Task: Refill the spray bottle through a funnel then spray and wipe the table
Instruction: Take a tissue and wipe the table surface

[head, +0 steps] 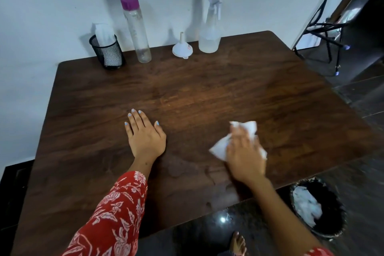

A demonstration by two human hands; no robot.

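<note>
Wipe step in hand, by my read. Right hand [244, 151] lies flat, palm down on a white tissue [220, 148] at the near right of the tabletop [187, 89]; fingers spread over it, pressing rather than pinching. Left hand [145, 134] lies open and flat on the wood, holding nothing.

Spray bottle [211, 27] stands at the far edge, head on, funnel [182, 48] upside down just left of it, well apart from both hands.

Risks:
- Tissue is thin; on the wet patches [176, 170] near the front edge it may tear or ball up and leave lint.
- With only palm pressure, the tissue could slip out and go over the near edge.
- A long stroke to the far side could knock the funnel or the tall purple-capped bottle [136, 29].

Hard to tell:
- Right hand is motion-blurred; fingertip positions unclear.
- Liquid level in the spray bottle not readable.
- How much wet remains: the sheen is faint.
- Bin [318, 208] on the floor holds something white, probably used tissue.
</note>
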